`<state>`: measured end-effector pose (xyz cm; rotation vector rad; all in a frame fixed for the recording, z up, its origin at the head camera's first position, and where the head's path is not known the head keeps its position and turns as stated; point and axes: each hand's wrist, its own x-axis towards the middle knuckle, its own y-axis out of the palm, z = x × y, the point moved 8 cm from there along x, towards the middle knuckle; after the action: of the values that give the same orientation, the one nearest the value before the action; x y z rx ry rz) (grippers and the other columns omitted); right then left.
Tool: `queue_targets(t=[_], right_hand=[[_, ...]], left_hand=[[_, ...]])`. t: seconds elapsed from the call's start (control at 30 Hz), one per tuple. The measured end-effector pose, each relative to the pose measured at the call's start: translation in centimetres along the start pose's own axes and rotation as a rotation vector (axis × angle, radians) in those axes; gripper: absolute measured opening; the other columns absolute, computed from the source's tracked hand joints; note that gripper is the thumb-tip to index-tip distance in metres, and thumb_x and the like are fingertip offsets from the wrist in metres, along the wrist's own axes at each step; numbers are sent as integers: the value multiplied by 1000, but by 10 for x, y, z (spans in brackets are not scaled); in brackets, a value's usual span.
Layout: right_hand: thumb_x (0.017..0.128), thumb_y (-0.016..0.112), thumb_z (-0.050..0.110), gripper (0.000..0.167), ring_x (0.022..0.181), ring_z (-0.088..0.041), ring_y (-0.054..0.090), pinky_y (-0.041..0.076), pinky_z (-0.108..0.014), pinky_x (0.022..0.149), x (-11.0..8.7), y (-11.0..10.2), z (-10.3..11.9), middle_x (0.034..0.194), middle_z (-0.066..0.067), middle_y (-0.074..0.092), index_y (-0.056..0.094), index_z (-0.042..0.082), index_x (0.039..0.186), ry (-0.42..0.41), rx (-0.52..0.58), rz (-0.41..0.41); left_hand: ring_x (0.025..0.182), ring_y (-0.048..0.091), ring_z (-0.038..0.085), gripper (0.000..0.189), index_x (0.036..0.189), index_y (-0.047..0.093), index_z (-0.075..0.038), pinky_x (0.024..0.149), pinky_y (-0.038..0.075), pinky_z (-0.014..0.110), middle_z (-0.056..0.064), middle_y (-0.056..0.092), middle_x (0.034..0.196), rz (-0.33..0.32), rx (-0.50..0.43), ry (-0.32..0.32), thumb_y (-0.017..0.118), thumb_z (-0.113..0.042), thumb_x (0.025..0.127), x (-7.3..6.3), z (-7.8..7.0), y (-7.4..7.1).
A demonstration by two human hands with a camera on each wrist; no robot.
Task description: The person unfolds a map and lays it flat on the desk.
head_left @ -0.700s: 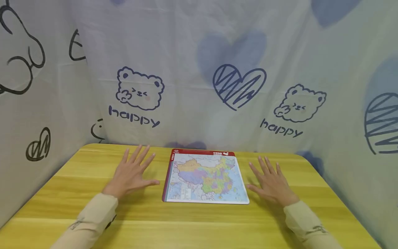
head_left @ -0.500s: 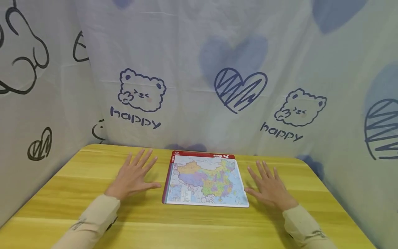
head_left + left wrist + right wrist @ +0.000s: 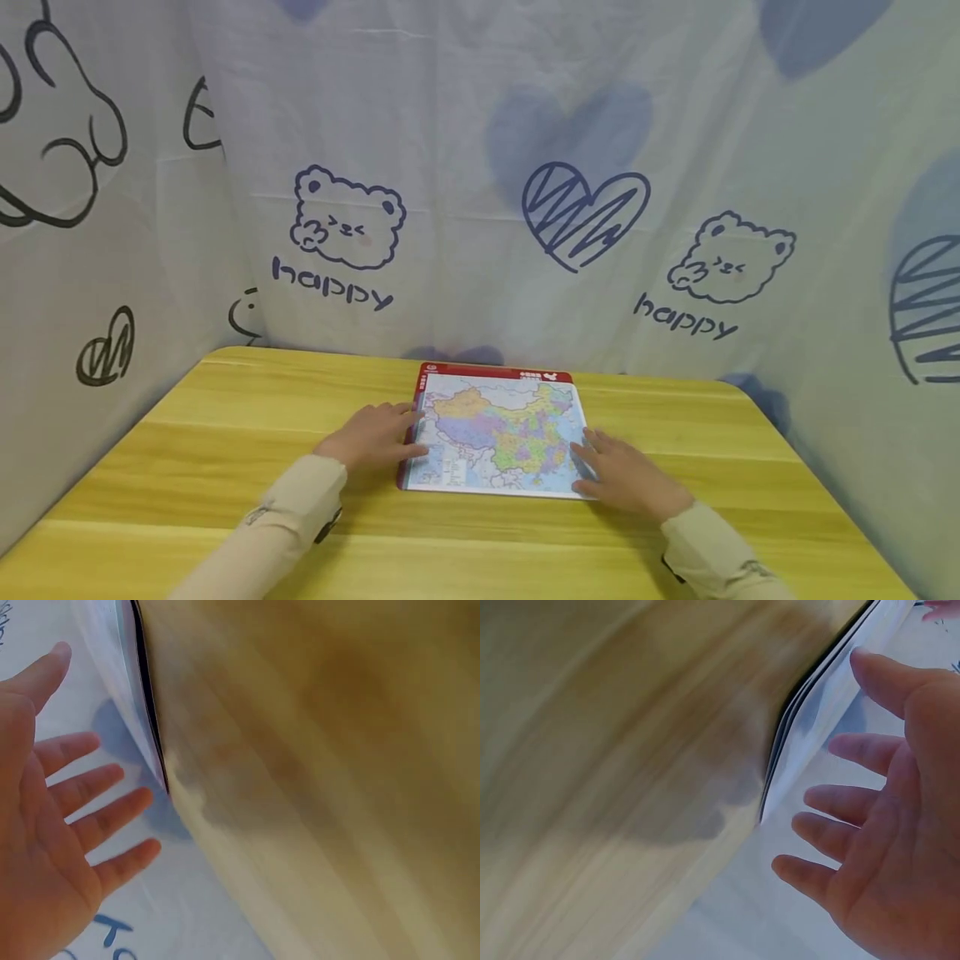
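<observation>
A flat rectangular map board (image 3: 517, 425) with a red top border and rounded corners lies on the yellow wood-grain table (image 3: 450, 550). Its coloured map of China faces up. My left hand (image 3: 371, 437) is at the board's left edge, thumb and fingertips overlapping it in the head view. Over the right edge reaches my right hand (image 3: 630, 475), in the same way. Both wrist views show relaxed, spread fingers: the left hand (image 3: 64, 847) beside the board's thin edge (image 3: 144, 682), the right hand (image 3: 900, 817) beside a layered-looking edge (image 3: 810, 712).
Behind the table hangs a pale cloth (image 3: 465, 283) printed with hearts, bear faces and the word "happy". More of this cloth (image 3: 172, 242) closes off the left side, and it continues on the right.
Both hands have moved inward, from beside the map board to over its left and right edges. Their widely spread fingers have drawn closer together. The board stays in place; the view shifts slightly.
</observation>
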<state>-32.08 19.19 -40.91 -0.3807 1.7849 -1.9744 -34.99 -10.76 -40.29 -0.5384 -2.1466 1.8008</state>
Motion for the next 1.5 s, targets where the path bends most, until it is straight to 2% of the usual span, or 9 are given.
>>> queue_targets(t=[0.23,0.37,0.5,0.77,0.97,1.13,1.33,1.5], right_hand=[[94,62,33,52,125,-44,47,37,-56,102,4,6,5,138,-27,48,55,3,136,51,34,52],[95,62,31,48,122,-45,49,39,-55,101,4,4,8,135,-29,50,57,2,133,36,40,63],[96,61,31,49,124,-44,47,38,-55,102,1,5,9,136,-29,48,55,3,136,54,39,91],[97,58,31,49,129,-42,43,35,-54,105,3,7,2,142,-25,44,53,5,138,89,51,107],[97,58,28,49,130,-43,42,33,-55,105,7,3,1,143,-26,43,53,1,137,84,78,119],[98,57,27,48,130,-43,41,33,-54,106,15,5,2,144,-26,42,52,-1,137,77,86,117],[97,58,26,49,130,-43,42,33,-53,106,23,6,2,144,-24,42,52,-2,136,77,89,111],[95,60,26,49,129,-44,42,32,-55,106,28,4,-1,147,-19,42,52,3,138,92,116,123]], left_hand=[[132,41,37,58,138,53,-7,107,33,52,17,45,144,46,-84,-27,65,-38,91,30,-6,10],[133,41,35,56,137,54,-8,107,32,51,14,45,145,88,-90,-65,64,-40,91,35,-6,17],[133,40,34,55,138,55,-10,108,32,51,12,46,145,118,-93,-80,63,-40,92,33,-7,19],[127,46,35,48,130,61,-6,106,34,52,15,54,136,121,-79,-8,65,-35,91,19,-11,11],[124,49,33,39,124,66,-7,104,38,50,13,58,130,171,-89,36,64,-30,92,6,-15,10],[123,50,33,36,122,67,-7,103,39,50,13,58,128,211,-97,39,66,-28,92,-12,-20,9],[120,52,32,34,119,68,-3,102,40,47,14,60,125,216,-59,146,64,-25,93,-39,-37,7],[118,54,29,39,123,67,-6,101,42,45,12,60,125,215,11,199,63,-31,93,-52,-48,13]])
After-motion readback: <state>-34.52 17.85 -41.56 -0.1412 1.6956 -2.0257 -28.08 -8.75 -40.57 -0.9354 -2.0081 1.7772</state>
